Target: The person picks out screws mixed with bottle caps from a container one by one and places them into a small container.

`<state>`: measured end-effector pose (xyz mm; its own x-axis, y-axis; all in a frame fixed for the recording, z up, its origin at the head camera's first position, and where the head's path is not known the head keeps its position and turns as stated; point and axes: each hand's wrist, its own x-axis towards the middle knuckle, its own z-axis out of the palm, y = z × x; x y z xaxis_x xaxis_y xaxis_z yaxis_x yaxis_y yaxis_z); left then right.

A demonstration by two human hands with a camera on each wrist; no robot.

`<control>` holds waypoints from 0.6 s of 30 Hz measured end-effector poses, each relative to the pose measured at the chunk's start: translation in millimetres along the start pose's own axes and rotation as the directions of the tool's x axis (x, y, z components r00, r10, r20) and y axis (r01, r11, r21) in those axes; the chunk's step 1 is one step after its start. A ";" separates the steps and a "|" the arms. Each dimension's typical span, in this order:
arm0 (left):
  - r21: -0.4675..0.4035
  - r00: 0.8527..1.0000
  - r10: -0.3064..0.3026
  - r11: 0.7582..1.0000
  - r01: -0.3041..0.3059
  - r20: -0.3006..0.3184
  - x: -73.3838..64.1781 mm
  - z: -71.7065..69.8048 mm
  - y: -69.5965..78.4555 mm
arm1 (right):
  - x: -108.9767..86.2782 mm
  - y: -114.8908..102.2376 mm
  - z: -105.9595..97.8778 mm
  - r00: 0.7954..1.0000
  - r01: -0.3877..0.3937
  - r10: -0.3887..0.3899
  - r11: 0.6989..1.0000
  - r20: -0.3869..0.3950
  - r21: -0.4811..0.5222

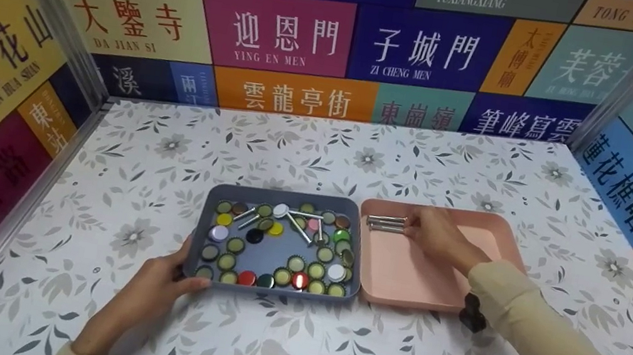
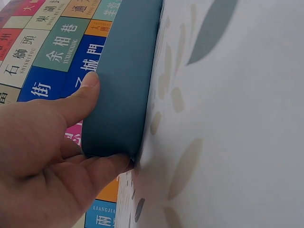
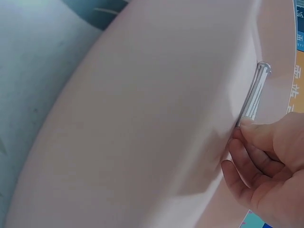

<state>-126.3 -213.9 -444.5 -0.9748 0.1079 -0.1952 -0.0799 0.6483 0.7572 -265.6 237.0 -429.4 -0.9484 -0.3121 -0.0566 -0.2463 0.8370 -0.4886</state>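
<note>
On the table stands a blue-grey tray (image 1: 279,254) with several bottle caps (image 1: 300,280) and metal bolts (image 1: 299,229) inside. My left hand (image 1: 164,277) grips its near left corner; in the left wrist view the thumb lies on the tray wall (image 2: 121,85) and the fingers curl round the corner. Over the far left part of the pink tray (image 1: 404,267), my right hand (image 1: 438,232) pinches the threaded end of a bolt (image 3: 255,92) between thumb and forefinger. Silver bolts (image 1: 386,223) lie side by side there; their ends at the hand are hidden.
Both trays sit side by side on a flower-patterned tabletop (image 1: 264,347). A panel with coloured name blocks (image 1: 288,33) rises behind it, and similar panels stand at left and right. The caps are mixed in colour, several of them with the inside up.
</note>
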 end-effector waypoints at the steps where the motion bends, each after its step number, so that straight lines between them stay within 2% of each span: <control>1: -0.004 1.000 -0.006 1.000 0.006 0.002 0.2 0.3 0.1 | -0.1 0.0 -0.3 1.000 -0.001 0.001 1.000 0.002 0.001; 9: -0.011 1.000 -0.016 1.000 0.016 0.010 1.2 0.6 0.4 | 0.3 0.4 -1.6 1.000 0.024 -0.024 1.000 0.012 -0.013; 14: -0.015 1.000 -0.012 1.000 0.012 0.007 1.5 0.7 0.0 | 1.7 -3.9 -4.3 1.000 -0.002 0.002 1.000 0.022 -0.026; 18: -0.024 1.000 -0.002 1.000 0.002 0.001 1.1 1.0 -0.1 | 4.3 -10.8 -6.9 1.000 -0.009 0.009 0.998 -0.004 -0.056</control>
<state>-127.2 -213.1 -445.4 -0.9743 0.1076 -0.1978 -0.0870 0.6304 0.7714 -268.5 229.7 -418.4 -0.9514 -0.3027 -0.0569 -0.2485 0.8637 -0.4385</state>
